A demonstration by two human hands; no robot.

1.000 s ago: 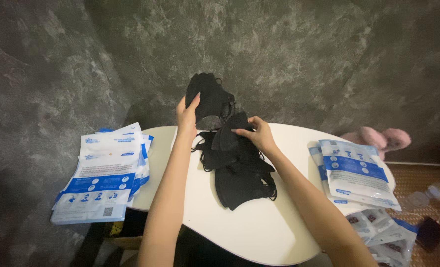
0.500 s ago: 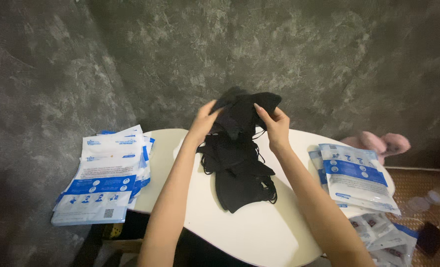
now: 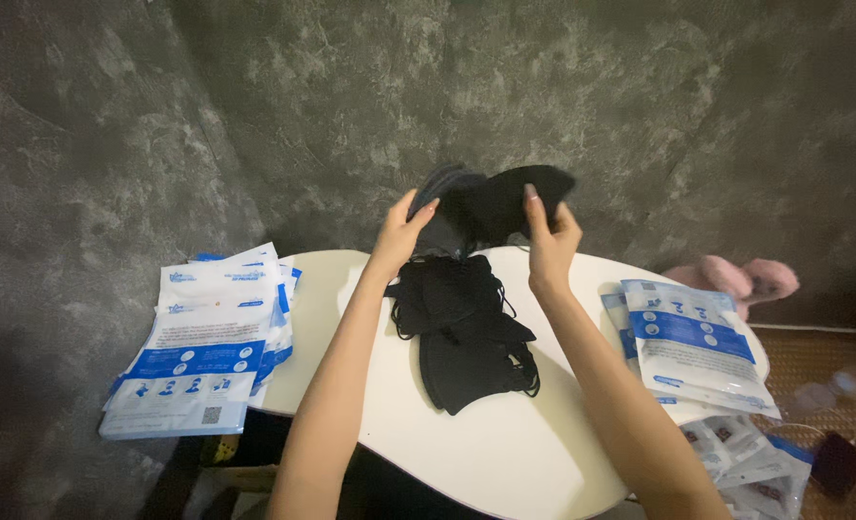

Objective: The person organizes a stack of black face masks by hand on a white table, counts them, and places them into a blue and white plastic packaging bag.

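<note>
Head view: both hands lift a bunch of black masks above the pile

Head view shows the left hand [image 3: 404, 223] and the right hand [image 3: 548, 236] raised over the far edge of the counter [image 3: 505, 453], each pinching one side of a small bunch of black masks [image 3: 491, 204]. The left fingers close on the bunch's left edge, the right fingers on its right edge near the top, so the bunch hangs between them, clear of the counter and in front of the grey wall [image 3: 351, 87].

Just below the hands, a pile of black masks [image 3: 466, 332] lies on the white counter, ear loops trailing at its sides. Well apart to the left, a stack of blue-and-white pouches [image 3: 207, 337] overhangs the counter's edge; to the right lies a second stack of pouches [image 3: 688, 347], with more loose pouches [image 3: 751, 462] lower down beside the counter. A pink fluffy thing [image 3: 726, 279] sits behind the right stack.

By the look of it, the step in hand is sorting or squaring up the lifted masks. The next move likely calls for keeping the edges aligned between both grips, so that no mask slips out or snags a loop on the pile beneath.
</note>
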